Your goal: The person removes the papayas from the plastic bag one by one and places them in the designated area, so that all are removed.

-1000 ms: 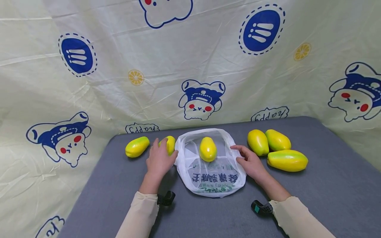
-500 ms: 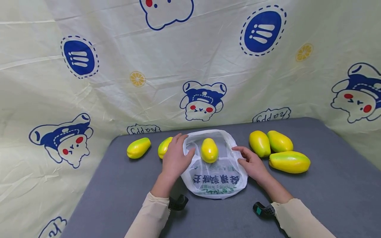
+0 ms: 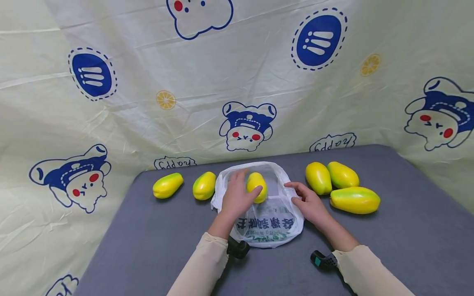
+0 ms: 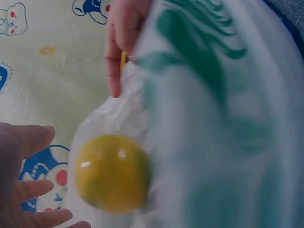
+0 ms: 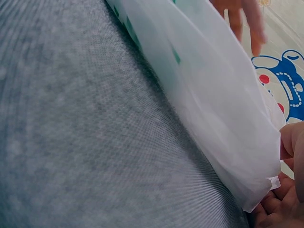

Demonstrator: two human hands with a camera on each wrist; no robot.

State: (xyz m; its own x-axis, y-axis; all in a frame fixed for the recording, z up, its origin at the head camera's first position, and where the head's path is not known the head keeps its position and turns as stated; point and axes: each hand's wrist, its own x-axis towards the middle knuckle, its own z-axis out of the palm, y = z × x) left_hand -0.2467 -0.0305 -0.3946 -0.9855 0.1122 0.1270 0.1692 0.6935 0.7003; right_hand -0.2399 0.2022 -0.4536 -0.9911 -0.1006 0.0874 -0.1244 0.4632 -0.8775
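A white plastic bag (image 3: 296,222) with dark lettering and green leaf print lies on the table, its mouth spread wide. Inside it sits a yellow papaya (image 3: 261,193). My left hand (image 3: 237,198) reaches over the bag's left side, partly covering this papaya in the head view. The left wrist view shows that hand's thumb and fingers (image 4: 40,190) spread apart, with a gap to the papaya (image 4: 113,173). At the right rim, my right hand (image 3: 310,204) pinches the bag between thumb and fingers; in the right wrist view the plastic (image 5: 228,118) runs up to those fingertips.
Two yellow-green papayas lie left of the bag, one (image 3: 204,186) close to it and one (image 3: 168,186) farther out. To the right, three more papayas (image 3: 354,200) lie grouped beside my right hand. A printed cloth (image 3: 192,131) hangs behind the grey table (image 3: 159,246).
My left hand has moved right, from the papaya beside the bag to over the bag's opening, uncovering that papaya. My right hand stays at the right rim.
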